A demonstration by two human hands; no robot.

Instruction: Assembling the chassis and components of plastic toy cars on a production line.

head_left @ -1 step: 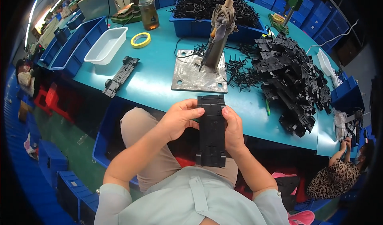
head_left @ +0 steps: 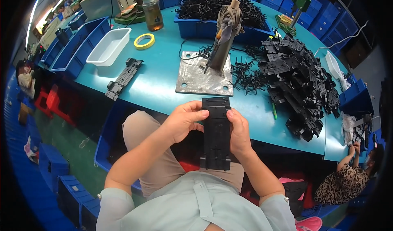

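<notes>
While holding a long black plastic part [head_left: 216,139] over the lap [head_left: 163,161] and the near edge of the bench [head_left: 159,77], clamping its left side in the left grip [head_left: 189,118] and its right side in the right grip [head_left: 240,133], resting both thumbs along its sides and hiding most of the fingers behind it. Running its long axis straight away from the lap, pointing one end toward the middle of the bench and the other, with small side lugs, back over the lap. Stopping the far end, as seen from above, just short of a steel plate's [head_left: 196,81] front edge; not telling its height over the bench.

Facing a thick post [head_left: 221,59] rising from that plate, bound with cloth [head_left: 230,20] near its top and partly blocking sight of a blue bin [head_left: 196,30] heaped with black strips [head_left: 196,8] toward the bench's far edge. Seeing loose strips [head_left: 247,77] right of the plate, then a big heap of black parts [head_left: 288,63] crowding the bench's right side down toward the near edge, just beside a green stick [head_left: 274,110]. Finding, near the bench's left front edge, another black part [head_left: 124,78] slanting outward to the right; beyond it, seeing a white tray [head_left: 108,49], a yellow tape roll [head_left: 143,47] and a bottle [head_left: 154,16].
</notes>
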